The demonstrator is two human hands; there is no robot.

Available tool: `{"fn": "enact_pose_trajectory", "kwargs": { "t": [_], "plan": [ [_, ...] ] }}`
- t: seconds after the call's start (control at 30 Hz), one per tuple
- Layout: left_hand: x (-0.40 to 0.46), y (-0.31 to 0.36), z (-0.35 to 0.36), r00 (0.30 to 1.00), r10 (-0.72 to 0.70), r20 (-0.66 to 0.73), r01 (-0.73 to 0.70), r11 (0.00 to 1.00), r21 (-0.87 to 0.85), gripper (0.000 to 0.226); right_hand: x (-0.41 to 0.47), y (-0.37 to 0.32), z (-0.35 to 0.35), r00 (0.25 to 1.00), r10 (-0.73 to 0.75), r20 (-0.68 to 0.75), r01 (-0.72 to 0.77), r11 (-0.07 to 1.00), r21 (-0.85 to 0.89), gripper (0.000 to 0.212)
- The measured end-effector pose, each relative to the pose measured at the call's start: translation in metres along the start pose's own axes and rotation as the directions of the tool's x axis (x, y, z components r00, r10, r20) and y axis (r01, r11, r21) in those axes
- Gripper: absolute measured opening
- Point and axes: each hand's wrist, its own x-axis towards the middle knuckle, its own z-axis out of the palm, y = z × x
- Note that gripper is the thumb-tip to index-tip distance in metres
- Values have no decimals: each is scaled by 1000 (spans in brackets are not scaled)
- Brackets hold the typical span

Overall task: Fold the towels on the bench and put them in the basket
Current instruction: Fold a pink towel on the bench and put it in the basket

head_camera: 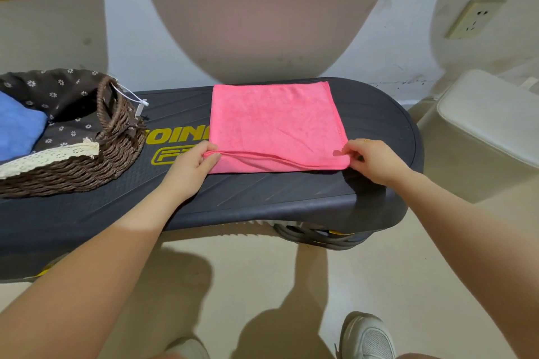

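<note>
Pink towel (274,122) lies flat on the dark desk (262,198), already doubled over, with both near corners caught in the person's fingers. On the left hand (192,165), thumb and fingertips are closed in a pinch on the near-left corner, lifting the upper layer a little so that a raised hem runs along the front edge. On the right hand (369,159), the fingers are curled together on the near-right corner, pinching the cloth where it bunches; a ring (365,140) shows on one finger. Both forearms reach in from the bottom of the view. The towel covers part of the yellow lettering (175,135) printed on the desk top. To the left, well apart from the towel, a brown wicker basket (87,166) stands on the same desk; it has a dark floral liner (58,90) with a lace trim (52,154), a white tag (139,109) on a cord at its rim, and a blue towel (17,128) lying inside. Below the desk, a pale floor (262,285) and a white shoe (367,335) are visible. A cream seat (481,125) stands to the right of the desk, and a wall socket (472,19) sits above it.
</note>
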Motion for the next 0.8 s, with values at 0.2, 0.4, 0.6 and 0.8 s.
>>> {"fn": "enact_pose_trajectory", "kwargs": {
  "t": [0.2,0.4,0.6,0.8],
  "plan": [
    [3,1,2,996,-84,-21,79,982,-170,15,-3,-2,-7,977,196,79,-208,834,511,26],
    [10,13,-4,996,-84,-26,76,972,-223,17,-2,-9,-16,973,197,119,-215,593,776,61],
    [24,6,-10,990,-136,24,134,911,-389,28,13,-4,-11,972,203,116,-201,474,857,24],
    [53,2,-11,967,-239,-90,178,883,-435,20,48,-16,-10,943,334,8,-168,453,876,20]
  ]
}}
